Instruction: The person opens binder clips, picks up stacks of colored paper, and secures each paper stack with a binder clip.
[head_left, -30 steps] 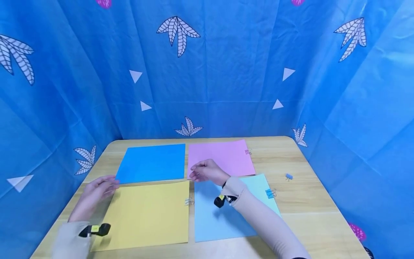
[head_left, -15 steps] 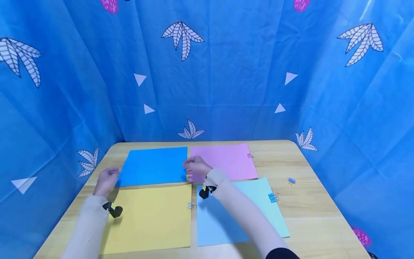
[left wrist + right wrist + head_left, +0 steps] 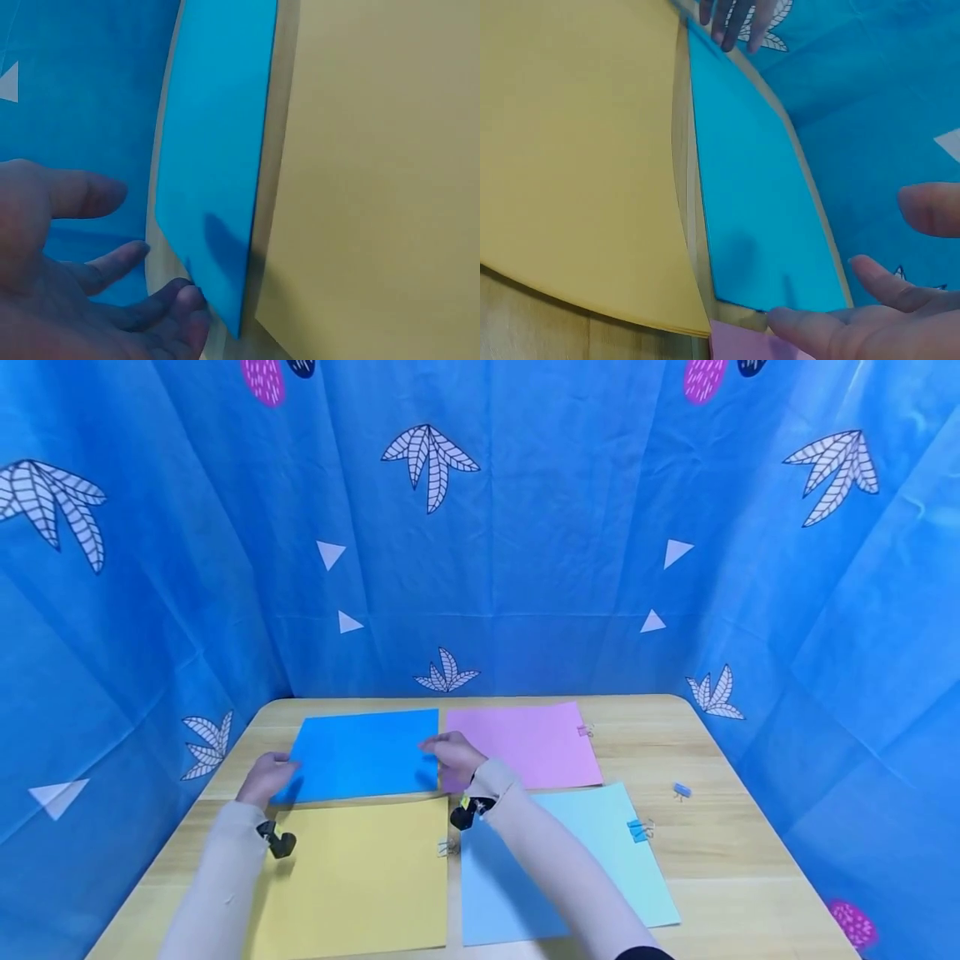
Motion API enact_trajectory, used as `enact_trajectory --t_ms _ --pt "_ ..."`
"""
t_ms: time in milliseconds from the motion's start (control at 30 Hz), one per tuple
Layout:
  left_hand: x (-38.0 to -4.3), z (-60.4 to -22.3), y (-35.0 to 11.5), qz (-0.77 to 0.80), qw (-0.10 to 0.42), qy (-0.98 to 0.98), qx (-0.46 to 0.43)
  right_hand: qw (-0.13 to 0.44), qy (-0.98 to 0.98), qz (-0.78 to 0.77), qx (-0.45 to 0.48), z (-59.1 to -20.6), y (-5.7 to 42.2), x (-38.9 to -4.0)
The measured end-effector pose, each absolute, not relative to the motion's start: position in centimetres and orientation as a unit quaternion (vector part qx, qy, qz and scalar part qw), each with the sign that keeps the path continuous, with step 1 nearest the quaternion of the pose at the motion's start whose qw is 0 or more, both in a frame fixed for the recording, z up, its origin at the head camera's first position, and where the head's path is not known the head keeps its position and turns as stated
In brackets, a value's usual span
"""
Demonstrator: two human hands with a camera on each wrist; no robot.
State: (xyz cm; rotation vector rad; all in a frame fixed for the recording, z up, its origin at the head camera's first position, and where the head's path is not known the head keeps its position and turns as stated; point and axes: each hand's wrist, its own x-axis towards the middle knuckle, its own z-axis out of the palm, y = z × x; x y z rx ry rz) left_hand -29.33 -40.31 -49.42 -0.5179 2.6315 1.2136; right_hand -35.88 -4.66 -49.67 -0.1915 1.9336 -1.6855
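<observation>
A stack of bright blue paper (image 3: 360, 756) lies flat at the back left of the table. My left hand (image 3: 266, 779) is at its left edge; in the left wrist view the thumb stands apart from the fingers, with fingertips (image 3: 187, 296) right at the paper's edge. At the opposite short side is my right hand (image 3: 457, 756), partly over the pink paper (image 3: 525, 747). Its thumb is raised away from the fingers in the right wrist view, and one fingertip (image 3: 784, 319) meets the blue edge. No clip shows on the blue paper.
Yellow paper (image 3: 360, 881) with a pale binder clip (image 3: 443, 848) lies in front of the blue. Pale blue-green paper (image 3: 600, 852) bears a blue binder clip (image 3: 637, 831). A pink clip (image 3: 583, 731) grips the pink paper. One loose blue binder clip (image 3: 682, 790) lies at the right.
My right hand has moved left from over the pink and blue-green papers to the blue paper's right edge. My left hand has moved right to its left edge. The head view has shifted slightly.
</observation>
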Motion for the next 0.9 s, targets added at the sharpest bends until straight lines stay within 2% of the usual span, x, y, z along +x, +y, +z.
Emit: enact_trajectory --t_ms 300,533,733,900 --pt "-28.5 -48.7 -41.1 0.419 0.109 0.878 -0.203 0.325 0.641 -0.695 -0.034 -50.0 -5.0 -35.7" --pt "-28.2 -49.1 -41.6 0.447 0.117 0.854 -0.239 0.325 0.639 -0.696 -0.039 -50.1 -5.0 -35.7" --pt "-28.4 -49.1 -40.8 0.442 0.097 0.855 -0.255 0.333 0.628 -0.702 -0.044 -49.9 -5.2 -35.6" --pt "-28.8 -48.0 -40.2 0.443 0.099 0.853 -0.258 0.332 0.612 -0.717 -0.032 -49.6 -4.9 -35.6"
